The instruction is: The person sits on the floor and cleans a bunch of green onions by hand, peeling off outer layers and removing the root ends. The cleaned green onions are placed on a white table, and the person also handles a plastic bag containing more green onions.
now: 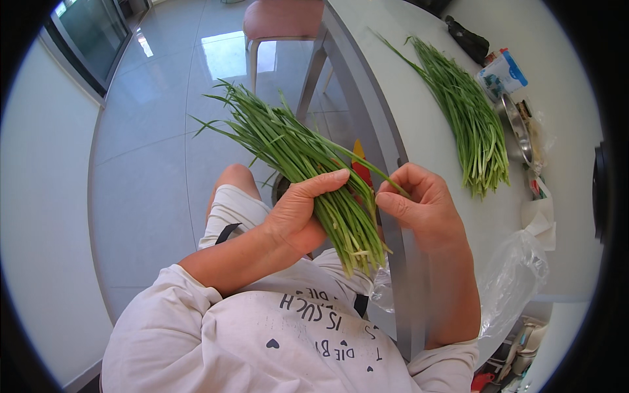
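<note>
My left hand is closed around a thick bunch of green garlic chives, thumb across the stems. Their pale cut ends point down toward my lap and the leafy tips fan out to the upper left. To the right of the bunch, my right hand pinches the end of one chive stalk between thumb and fingers; that stalk lies along the bunch's right side. A second pile of garlic chives rests on the white table to the right.
Along the table's far side are a black bag, a white and blue container, a steel bowl and a clear plastic bag. A pink chair stands ahead on the tiled floor. A dark round container is partly hidden below the bunch.
</note>
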The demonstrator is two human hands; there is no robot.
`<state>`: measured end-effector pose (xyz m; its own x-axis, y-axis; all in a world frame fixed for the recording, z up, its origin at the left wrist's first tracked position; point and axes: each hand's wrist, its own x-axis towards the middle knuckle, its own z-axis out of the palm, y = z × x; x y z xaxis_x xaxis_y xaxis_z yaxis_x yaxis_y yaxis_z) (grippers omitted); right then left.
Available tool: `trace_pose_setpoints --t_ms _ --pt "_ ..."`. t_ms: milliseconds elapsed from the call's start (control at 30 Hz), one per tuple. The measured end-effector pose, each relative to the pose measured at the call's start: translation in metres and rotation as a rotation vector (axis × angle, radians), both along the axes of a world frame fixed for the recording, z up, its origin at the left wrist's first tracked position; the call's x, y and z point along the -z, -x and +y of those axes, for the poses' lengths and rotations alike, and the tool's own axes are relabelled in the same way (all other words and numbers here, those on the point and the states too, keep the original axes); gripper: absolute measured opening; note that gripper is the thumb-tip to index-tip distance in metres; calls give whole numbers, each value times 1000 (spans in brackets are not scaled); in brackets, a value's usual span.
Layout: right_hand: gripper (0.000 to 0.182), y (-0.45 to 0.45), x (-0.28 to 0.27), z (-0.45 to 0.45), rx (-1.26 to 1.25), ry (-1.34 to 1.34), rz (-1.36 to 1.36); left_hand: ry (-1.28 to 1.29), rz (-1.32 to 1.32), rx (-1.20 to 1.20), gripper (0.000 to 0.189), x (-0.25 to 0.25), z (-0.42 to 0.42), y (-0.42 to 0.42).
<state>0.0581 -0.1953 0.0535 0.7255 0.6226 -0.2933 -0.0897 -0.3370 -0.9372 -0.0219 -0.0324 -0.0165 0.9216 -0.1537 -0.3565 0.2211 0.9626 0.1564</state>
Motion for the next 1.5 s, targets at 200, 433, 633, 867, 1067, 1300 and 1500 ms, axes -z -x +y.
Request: trace_pose_setpoints --t_ms 200,433,633,867,1067,1300,1500 --pt "10 7 6 4 36 -79 -96 -17 45 -16 23 3 -5 -1" --pt "7 8 5 5 82 17 -123 -21 81 -31 18 5 -5 -3" --pt "10 4 10 4 124 -99 64 2 106 3 15 6 -3 -4" --pt "17 -3 16 0 222 -113 41 88 141 63 15 6 0 -7" --pt "10 -13 25 -5 203 40 -36 224 169 9 14 18 5 -9" --pt "16 -11 17 -3 95 -55 240 321 166 -55 12 27 6 -12" --pt "16 3 8 2 22 -139 335 292 164 -34 15 28 7 -11"
